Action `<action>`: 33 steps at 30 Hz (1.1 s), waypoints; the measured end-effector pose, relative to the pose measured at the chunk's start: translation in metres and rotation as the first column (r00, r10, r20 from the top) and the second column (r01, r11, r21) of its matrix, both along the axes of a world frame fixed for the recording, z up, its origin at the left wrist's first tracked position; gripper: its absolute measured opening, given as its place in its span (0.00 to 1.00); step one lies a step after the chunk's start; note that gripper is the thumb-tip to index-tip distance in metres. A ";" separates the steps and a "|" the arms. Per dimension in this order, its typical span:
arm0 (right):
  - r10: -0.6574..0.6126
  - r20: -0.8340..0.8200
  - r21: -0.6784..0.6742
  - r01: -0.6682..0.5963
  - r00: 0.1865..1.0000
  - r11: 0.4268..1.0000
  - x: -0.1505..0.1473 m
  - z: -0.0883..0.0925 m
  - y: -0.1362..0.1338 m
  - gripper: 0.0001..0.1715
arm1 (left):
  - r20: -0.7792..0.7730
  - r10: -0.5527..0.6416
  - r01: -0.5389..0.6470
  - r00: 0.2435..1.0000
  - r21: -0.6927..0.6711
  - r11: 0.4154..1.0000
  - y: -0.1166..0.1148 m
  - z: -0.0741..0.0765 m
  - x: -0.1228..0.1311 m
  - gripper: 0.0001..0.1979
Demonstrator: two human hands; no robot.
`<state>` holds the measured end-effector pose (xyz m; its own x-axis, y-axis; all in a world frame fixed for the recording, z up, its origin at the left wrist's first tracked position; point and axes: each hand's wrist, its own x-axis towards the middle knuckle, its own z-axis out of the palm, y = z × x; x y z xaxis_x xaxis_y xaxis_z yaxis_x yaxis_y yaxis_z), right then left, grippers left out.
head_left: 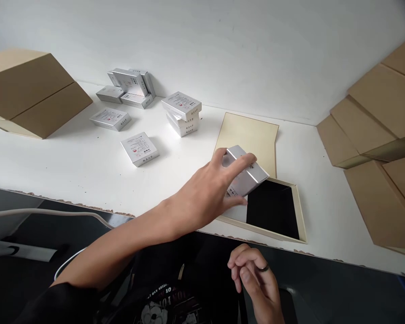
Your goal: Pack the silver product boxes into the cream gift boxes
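Note:
My left hand (205, 189) grips a small silver carton (246, 173), thumb on the near side and fingers over the top. It holds the carton tilted above an open cream box (300, 211) with a black inside. A pale flat surface shows in that box's left part, mostly hidden by my hand. The box's lid flap (249, 135) lies folded back toward the wall. Below the table edge, in front of my body, my right hand (259, 281) hovers with loosely curled fingers and nothing visible in it; a dark ring is on one finger.
A short stack of silver cartons (182, 108) stands left of the flap. Two single cartons lie further left, one nearer (139, 148), one farther (111, 119). Several more are piled (131, 85) by the wall. Brown boxes stand at left (36, 94) and right (381, 108). A cable (70, 210) crosses below the table edge.

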<state>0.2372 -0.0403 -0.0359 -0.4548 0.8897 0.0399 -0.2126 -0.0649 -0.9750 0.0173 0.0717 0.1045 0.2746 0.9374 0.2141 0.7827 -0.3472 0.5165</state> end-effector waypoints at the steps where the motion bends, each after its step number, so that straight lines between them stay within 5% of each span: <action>1: 0.001 -0.004 -0.006 -0.001 1.000 1.000 0.000 0.000 0.000 0.10 | -0.003 -0.004 0.004 1.000 -0.007 1.000 -0.001 0.005 -0.002 0.34; 4: 0.002 -0.009 -0.019 -0.002 1.000 1.000 0.000 -0.002 0.000 0.09 | 0.044 -0.033 0.032 0.999 0.017 0.999 0.001 0.015 -0.008 0.19; 8: 0.009 -0.016 -0.021 -0.009 1.000 1.000 0.000 -0.002 0.000 0.09 | 0.156 -0.123 0.112 0.980 0.074 0.991 0.009 0.016 -0.012 0.14; 12: 0.004 -0.021 -0.039 -0.005 1.000 0.999 0.001 -0.003 -0.002 0.09 | 0.356 -0.004 -0.008 0.935 0.034 0.999 0.015 0.013 -0.011 0.10; 17: -0.009 -0.027 -0.056 0.007 1.000 0.998 0.001 -0.006 -0.002 0.08 | 0.597 0.192 -0.053 0.779 -0.243 0.969 0.015 0.011 0.003 0.09; 20: -0.007 -0.025 -0.053 0.006 1.000 0.999 0.000 -0.005 -0.001 0.08 | 0.463 0.227 -0.037 0.857 -0.383 0.923 0.017 0.010 0.017 0.12; 24: -0.022 0.000 -0.004 0.022 1.000 1.000 -0.001 -0.001 0.000 0.07 | 0.044 -0.006 0.020 0.999 -0.334 0.942 0.021 0.014 0.032 0.05; 28: -0.067 0.028 0.007 0.067 0.997 0.998 -0.004 0.007 0.000 0.08 | -0.218 -0.155 0.115 0.964 -0.187 0.976 0.026 0.022 0.043 0.14; 33: -0.117 0.002 -0.025 0.117 0.993 0.993 -0.013 0.018 0.001 0.08 | -0.298 -0.480 0.446 0.825 -0.176 0.877 0.040 0.023 0.078 0.46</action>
<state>0.2244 -0.0390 -0.0181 -0.3471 0.9377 0.0166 -0.2201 -0.0642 -0.9734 0.0951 0.1115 0.1278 0.7189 0.6936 -0.0462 0.6698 -0.6734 0.3127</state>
